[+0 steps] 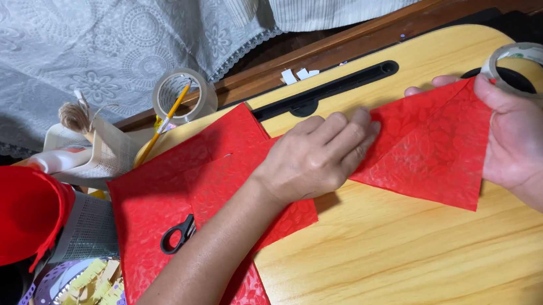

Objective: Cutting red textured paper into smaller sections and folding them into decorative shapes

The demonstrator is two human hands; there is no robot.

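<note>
A red paper (432,151) with a bumpy flower pattern is held flat on a wooden board (391,253). It is shaped a bit like a triangle, and its long side runs across the board from one hand to the other, with one corner pointing down toward the person. The left hand (314,158) is laid on top of the paper's left tip, with the fingers pressed together and kept flat, so nothing is pinched there. The right hand (519,137) is closed on the paper's right edge, which is pinched between the thumb and the fingers. A roll of tape (533,71) sits just past the right hand's fingertips; whether it is touched cannot be told. Under the left wrist, more red sheets (158,201) are spread out, and black scissors (177,234) lie on them, close beside the left arm. Past the left hand's fingers, a long black slot (325,92) runs along the far edge of the board. Farther off to the left, a second tape roll (184,94) with a yellow pencil (164,122) through it is seen beside a white cloth (79,51). A wide bare part of the board lies below both hands.
</note>
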